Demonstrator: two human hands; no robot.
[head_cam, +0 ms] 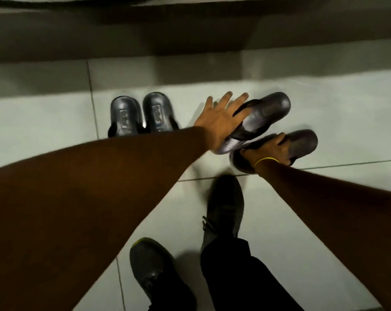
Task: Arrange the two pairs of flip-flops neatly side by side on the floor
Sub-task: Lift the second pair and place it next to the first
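Observation:
Two dark flip-flops (142, 114) stand side by side on the pale tiled floor, straight and close together, their near ends hidden by my left forearm. To their right lies a second dark pair, both slanted. My left hand (220, 122) presses flat, fingers spread, on the upper slanted flip-flop (266, 113). My right hand (269, 151), with a yellow band at the wrist, grips the lower slanted flip-flop (302, 142) across its strap. The two slanted flip-flops touch near their near ends.
A dark wall base or ledge (190, 39) runs across the far side behind the flip-flops. My own two dark laced shoes (223, 207) stand on the tiles (44, 122) below the hands, the left one (154, 268) nearer to me.

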